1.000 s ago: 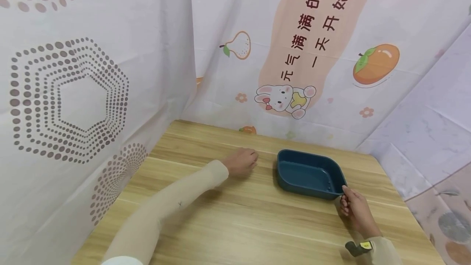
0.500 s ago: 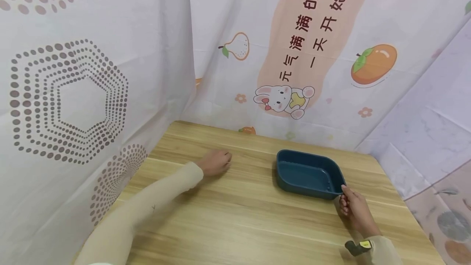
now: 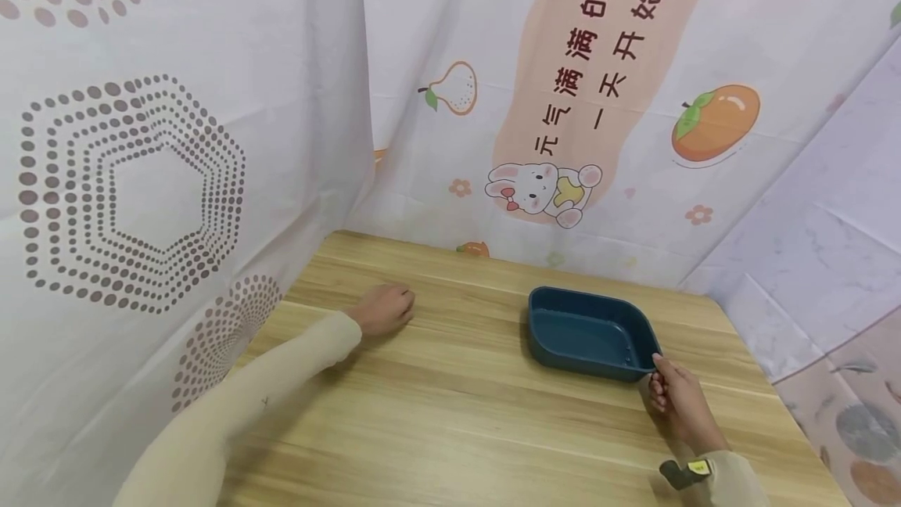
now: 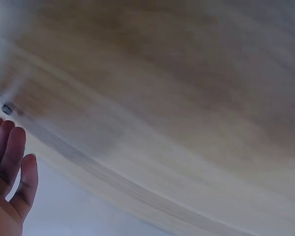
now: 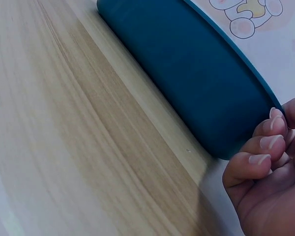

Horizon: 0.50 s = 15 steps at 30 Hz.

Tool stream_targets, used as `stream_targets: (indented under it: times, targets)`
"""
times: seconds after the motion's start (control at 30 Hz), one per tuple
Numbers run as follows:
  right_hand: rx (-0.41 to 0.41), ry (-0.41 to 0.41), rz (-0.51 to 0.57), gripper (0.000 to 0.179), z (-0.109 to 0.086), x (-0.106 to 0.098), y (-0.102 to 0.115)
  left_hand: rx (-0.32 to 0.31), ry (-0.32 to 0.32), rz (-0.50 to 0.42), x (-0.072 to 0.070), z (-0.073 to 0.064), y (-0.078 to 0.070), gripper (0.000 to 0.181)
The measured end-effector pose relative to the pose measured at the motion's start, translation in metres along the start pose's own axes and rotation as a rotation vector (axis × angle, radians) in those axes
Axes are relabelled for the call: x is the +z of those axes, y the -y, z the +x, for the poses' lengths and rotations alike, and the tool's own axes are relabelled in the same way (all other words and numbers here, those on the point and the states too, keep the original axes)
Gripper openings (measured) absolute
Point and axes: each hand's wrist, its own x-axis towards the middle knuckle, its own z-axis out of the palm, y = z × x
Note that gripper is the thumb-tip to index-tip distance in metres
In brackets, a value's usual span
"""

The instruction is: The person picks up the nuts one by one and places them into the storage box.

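A dark teal rectangular container [image 3: 587, 331] with rounded corners stands upright on the table, and I see no contents in it. My right hand [image 3: 679, 401] pinches its near right corner, thumb at the rim. In the right wrist view the fingers are curled below the rim of the container [image 5: 182, 69]. My left hand [image 3: 385, 309] is low over the table's left half, well apart from the container. Its fingers [image 4: 14, 147] look loosely bent in the left wrist view, with nothing seen held. Beyond them shows a small dark thing [image 4: 7, 109], too small to identify.
The wooden table [image 3: 450, 421] runs back to a printed cloth [image 3: 422, 178] hanging behind it. Another cloth [image 3: 303, 100] with dotted patterns hangs along the left side, and a pale one [image 3: 831, 233] along the right. A small black device [image 3: 684, 476] sits at the right cuff.
My left hand has moved left across the table, away from the container. My right hand and the container have stayed in place.
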Motion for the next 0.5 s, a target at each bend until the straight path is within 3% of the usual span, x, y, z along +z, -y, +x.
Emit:
stream_targets:
  times: [0.23, 0.5]
  targets:
    - [0.001, 0.002, -0.004, 0.042, 0.000, -0.001, 0.000, 0.003, -0.009, -0.018, 0.002, -0.012, 0.009, 0.011]
    - [-0.007, -0.001, -0.009, 0.042, -0.001, 0.001, 0.000, -0.028, 0.017, -0.008, 0.004, -0.014, 0.012, 0.012]
